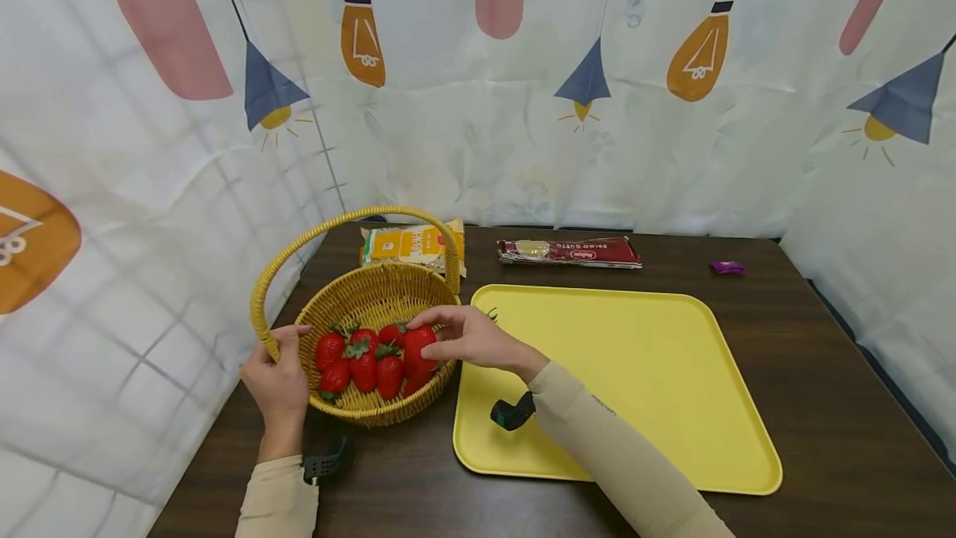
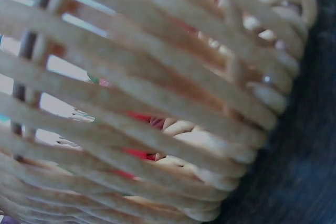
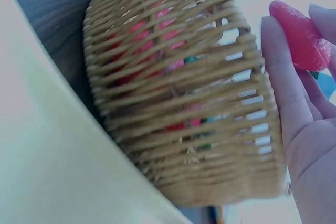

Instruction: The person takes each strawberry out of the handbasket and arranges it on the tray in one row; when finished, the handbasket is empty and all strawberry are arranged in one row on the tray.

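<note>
A yellow woven basket (image 1: 373, 418) with a tall arched handle stands at the left of the table, several red strawberries (image 1: 363, 370) lying inside. My left hand (image 1: 275, 376) grips its left rim at the foot of the handle. Over the right side of the basket, my right hand (image 1: 474, 340) pinches one strawberry (image 3: 299, 38) between thumb and fingers. In the right wrist view that strawberry is above the rim, red flesh up and green leaves below. Basket weave (image 2: 157, 77) fills the left wrist view, hiding most of the fruit and the left hand.
Right of the basket lies a yellow tray (image 1: 635, 380), partly under my right forearm. Behind stand an orange-and-white food packet (image 1: 407, 246) and a long dark red packet (image 1: 571, 252). A small purple wrapped piece (image 1: 727, 267) lies at the back right. Patterned cloth (image 1: 463, 131) surrounds the table.
</note>
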